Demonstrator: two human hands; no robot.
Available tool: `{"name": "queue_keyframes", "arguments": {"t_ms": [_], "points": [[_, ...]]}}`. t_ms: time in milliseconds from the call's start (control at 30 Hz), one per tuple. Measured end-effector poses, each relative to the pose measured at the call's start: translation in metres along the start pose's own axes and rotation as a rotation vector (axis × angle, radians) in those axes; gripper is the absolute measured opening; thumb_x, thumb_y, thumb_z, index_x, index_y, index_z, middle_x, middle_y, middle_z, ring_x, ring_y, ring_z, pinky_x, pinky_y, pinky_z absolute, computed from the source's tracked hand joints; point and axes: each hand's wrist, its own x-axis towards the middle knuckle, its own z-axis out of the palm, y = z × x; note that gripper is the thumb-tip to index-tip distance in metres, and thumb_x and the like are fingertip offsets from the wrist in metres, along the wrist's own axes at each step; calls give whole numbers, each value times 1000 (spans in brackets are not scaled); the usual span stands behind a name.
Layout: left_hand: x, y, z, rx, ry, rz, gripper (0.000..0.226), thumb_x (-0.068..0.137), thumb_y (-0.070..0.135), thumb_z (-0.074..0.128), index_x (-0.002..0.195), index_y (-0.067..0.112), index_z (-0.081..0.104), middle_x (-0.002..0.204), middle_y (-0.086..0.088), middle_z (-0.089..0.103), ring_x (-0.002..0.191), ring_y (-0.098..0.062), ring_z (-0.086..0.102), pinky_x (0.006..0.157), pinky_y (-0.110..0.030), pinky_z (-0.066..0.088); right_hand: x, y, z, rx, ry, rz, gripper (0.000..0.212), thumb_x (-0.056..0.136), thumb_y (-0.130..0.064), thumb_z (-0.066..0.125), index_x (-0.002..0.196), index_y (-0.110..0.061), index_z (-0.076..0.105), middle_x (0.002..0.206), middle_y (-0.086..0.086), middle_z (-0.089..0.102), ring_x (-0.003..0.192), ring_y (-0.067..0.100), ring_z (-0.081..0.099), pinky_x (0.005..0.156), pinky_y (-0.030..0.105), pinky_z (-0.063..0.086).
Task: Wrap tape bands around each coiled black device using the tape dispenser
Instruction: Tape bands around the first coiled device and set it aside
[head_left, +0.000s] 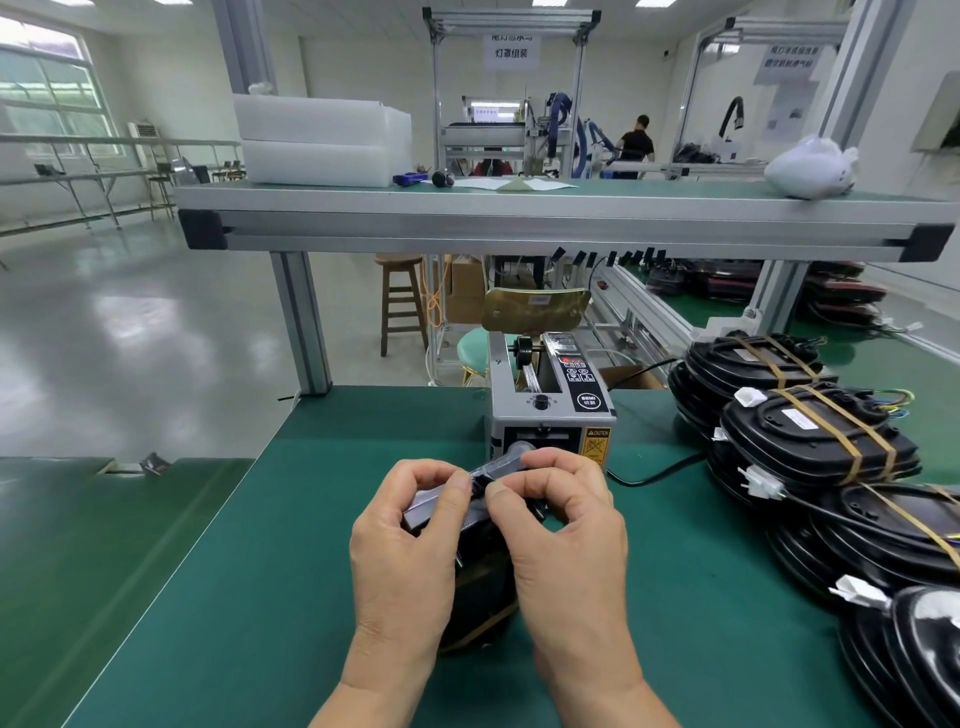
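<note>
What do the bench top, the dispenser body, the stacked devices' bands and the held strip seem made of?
Bench top: matte green mat, probably rubber or vinyl. Dispenser body: pale grey, flat panels, likely painted metal, possibly plastic. Bands: matte tan, paper-like tape. Strip pinched by left hand and right hand: clear, glossy film, catching light.

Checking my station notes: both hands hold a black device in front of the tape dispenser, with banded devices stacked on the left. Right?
Not quite. The head view shows the banded devices stacked on the right, not the left. The left hand and right hand do hold a black device in front of the tape dispenser.
</note>
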Motion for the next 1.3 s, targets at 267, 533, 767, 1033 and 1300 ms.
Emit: {"name": "queue_keyframes", "arguments": {"t_ms": [267, 533, 767, 1033, 1300], "points": [[-1, 1, 1, -16, 4, -20, 16, 88, 17, 72, 76, 26, 68, 72, 6, 68, 66, -9, 62, 60, -21, 51, 0, 1, -1, -130, -14, -42, 24, 74, -12, 78, 60, -28, 68, 99, -19, 60, 107, -3, 47, 82, 0, 30], [-1, 3, 0, -31, -1, -27, 12, 82, 23, 78, 75, 25, 69, 73, 5, 69, 67, -9, 63, 60, -19, 50, 2, 2, -1, -117, -18, -24, 23, 75, -12, 78, 59, -27, 68, 97, -18, 60, 106, -5, 46, 79, -1, 29], [1, 6, 3, -31, -3, -65, 18, 80, 10, 77, 73, 23, 68, 71, 1, 69, 65, -11, 64, 56, -22, 53, 2, 3, 0, -205, -15, -68, 23, 75, -14, 79, 60, -27, 66, 100, -18, 58, 107, -6, 42, 81, 0, 29], [0, 7, 4, 2, -1, -65, 17, 82, 11, 75, 74, 24, 68, 71, 2, 69, 66, -14, 65, 61, -28, 54, 0, 3, -1, -54, -18, -74, 15, 79, -25, 72, 65, -29, 70, 100, -21, 60, 110, 0, 49, 82, 3, 34], [0, 8, 3, -23, 1, -86, 14, 80, 12, 75, 75, 24, 69, 72, 1, 69, 68, -15, 64, 61, -27, 52, 12, 5, -7, -164, -128, -135, 18, 90, -19, 68, 87, -35, 75, 110, -24, 60, 119, 0, 44, 94, 7, 33]]}}
